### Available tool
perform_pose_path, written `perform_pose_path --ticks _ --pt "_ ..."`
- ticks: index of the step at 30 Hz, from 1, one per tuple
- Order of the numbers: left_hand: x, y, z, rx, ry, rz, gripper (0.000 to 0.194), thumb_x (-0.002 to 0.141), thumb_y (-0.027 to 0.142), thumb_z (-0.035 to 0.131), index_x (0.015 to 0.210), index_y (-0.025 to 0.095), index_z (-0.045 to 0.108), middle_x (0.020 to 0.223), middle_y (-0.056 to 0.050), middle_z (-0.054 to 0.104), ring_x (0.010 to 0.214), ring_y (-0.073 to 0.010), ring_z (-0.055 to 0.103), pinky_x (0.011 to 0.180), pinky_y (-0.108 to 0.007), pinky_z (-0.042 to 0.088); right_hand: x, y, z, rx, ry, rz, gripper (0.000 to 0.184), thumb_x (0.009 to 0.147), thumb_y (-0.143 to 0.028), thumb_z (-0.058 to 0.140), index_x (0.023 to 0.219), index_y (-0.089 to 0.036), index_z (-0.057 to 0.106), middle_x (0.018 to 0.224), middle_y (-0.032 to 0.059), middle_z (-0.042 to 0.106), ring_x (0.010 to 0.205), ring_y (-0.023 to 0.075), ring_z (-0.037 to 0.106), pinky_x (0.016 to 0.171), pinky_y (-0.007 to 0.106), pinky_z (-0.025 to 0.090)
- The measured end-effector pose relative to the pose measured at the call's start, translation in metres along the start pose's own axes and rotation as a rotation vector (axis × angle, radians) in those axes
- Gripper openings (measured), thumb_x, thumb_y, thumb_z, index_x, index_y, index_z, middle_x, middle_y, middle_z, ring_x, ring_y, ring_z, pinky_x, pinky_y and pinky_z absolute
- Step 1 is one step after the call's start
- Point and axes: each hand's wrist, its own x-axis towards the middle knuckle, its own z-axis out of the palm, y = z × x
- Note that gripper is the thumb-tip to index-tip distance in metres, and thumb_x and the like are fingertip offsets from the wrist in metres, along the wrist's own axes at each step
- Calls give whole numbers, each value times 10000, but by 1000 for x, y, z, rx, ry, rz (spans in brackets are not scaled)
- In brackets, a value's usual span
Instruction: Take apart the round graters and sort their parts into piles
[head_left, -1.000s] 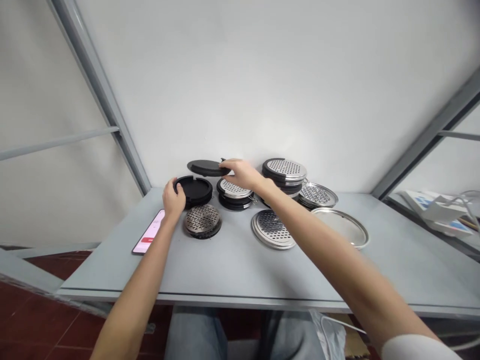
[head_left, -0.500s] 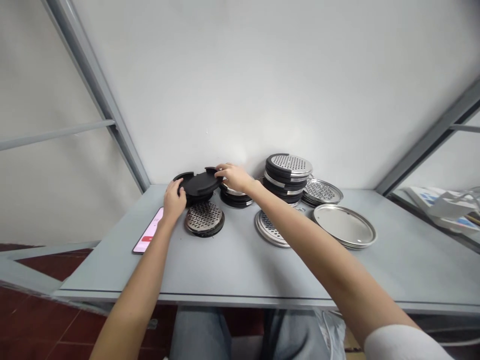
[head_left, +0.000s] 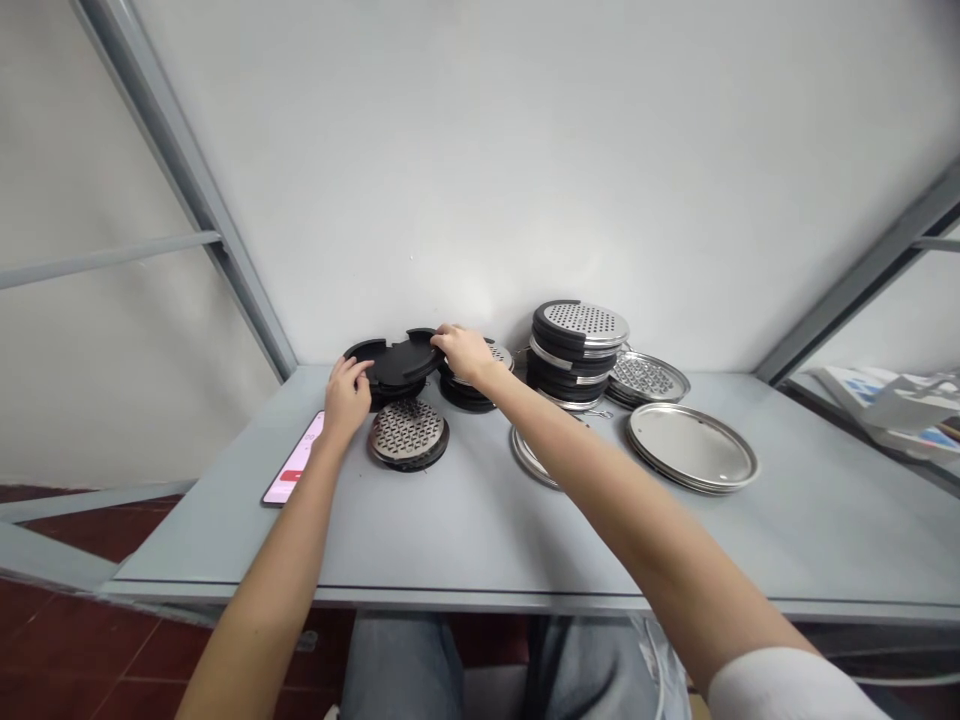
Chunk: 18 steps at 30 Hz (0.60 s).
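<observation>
A black round tray (head_left: 401,362) with a notched raised rim is tilted over other black pieces at the table's back left. My left hand (head_left: 348,398) grips its left rim, fingertips reaching over the edge. On its right rim, my right hand (head_left: 463,352) is closed with the fingers curled over the edge. Just in front lies a perforated metal grater disc (head_left: 409,430) on top of a dark disc. Behind my right hand, a short stack of black holders with metal discs (head_left: 466,397) is partly hidden.
A tall stack of black-rimmed grater discs (head_left: 585,322) stands near the wall. Right of it are metal grater plates (head_left: 646,377) and smooth round metal lids (head_left: 694,445). My right forearm partly covers metal discs (head_left: 531,460). A lit phone (head_left: 298,462) lies left.
My left fingers reach a little further over the tray's rim. The tray stays in nearly the same place between both hands, and the view has shifted slightly.
</observation>
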Motion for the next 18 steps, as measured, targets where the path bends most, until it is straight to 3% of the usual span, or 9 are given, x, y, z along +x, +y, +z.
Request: perform_pose_path --ticks 5,11,18 --pt "0 0 0 12 -8 9 372 853 190 351 1028 139 675 1181 -125 633 1259 -259 474 1108 -450 328 4 -10 1 -38 7 -9 325 886 -41 371 1067 -149 618 1128 141 583 1004 243 555 750 328 472" --pt "-1 0 1 41 -1 31 376 872 215 330 1042 126 653 1189 -128 621 1266 -254 462 1118 -442 314 14 -20 -6 -95 -29 -31 294 911 -82 389 1035 -150 647 1112 150 600 1026 252 560 808 352 460" --pt "0 -1 2 8 0 14 347 861 200 339 1015 147 646 1170 -119 631 1248 -245 479 1117 -439 313 8 -25 -4 -28 -88 -93 319 894 -82 428 1083 -196 658 1145 111 614 1006 234 591 774 317 462"
